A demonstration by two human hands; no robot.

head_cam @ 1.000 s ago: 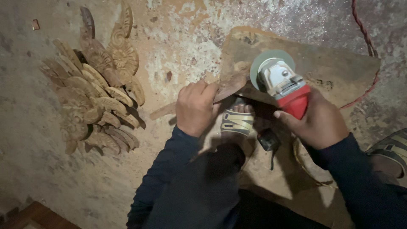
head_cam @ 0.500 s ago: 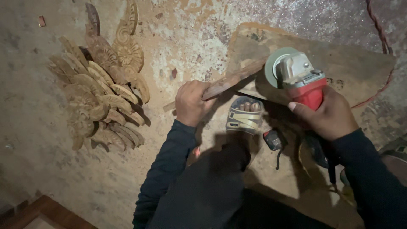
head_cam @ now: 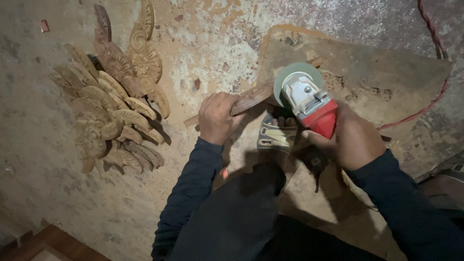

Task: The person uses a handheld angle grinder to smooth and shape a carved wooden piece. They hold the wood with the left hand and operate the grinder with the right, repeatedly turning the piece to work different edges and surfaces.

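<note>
At the frame's centre, the left hand (head_cam: pixel 218 117) curls its fingers tightly around a long, flat carved wooden strip (head_cam: pixel 251 98), touching the grey disc of the red-bodied angle grinder (head_cam: pixel 307 99), which the right hand (head_cam: pixel 349 137) grips with wrapped fingers.

A heap of carved wooden leaf-shaped pieces (head_cam: pixel 113 108) lies on the dusty, stained floor (head_cam: pixel 43 193), well left of the work. A red twisted cord (head_cam: pixel 437 58) runs along the right edge. A worn flat board (head_cam: pixel 386 82) lies on the floor. A sandalled foot (head_cam: pixel 276 135) rests near its lower left edge.
</note>
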